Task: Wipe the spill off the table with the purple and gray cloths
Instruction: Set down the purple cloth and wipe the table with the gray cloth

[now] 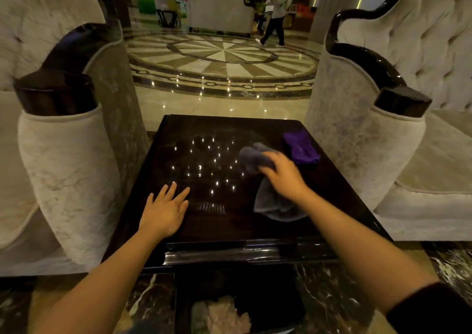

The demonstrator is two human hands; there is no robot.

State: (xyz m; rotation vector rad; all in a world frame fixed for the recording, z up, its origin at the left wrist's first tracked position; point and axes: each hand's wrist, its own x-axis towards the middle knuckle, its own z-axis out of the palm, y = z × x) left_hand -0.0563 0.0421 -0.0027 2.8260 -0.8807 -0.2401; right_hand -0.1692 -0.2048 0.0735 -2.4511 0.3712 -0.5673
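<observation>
Right hand [282,174] closed on the crumpled gray microfibre cloth [265,180] at the right side of the glossy black square table [217,231], folded purple cloth [301,147] just beyond it, nearer than to the left hand [164,209], spread flat, holding nothing.

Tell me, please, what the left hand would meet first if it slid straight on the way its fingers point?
The left hand lies flat on the table, fingers aimed away and slightly right. That line crosses bare glossy tabletop toward the far edge; the gray cloth seems to lie right of it, though depth is unclear.
</observation>
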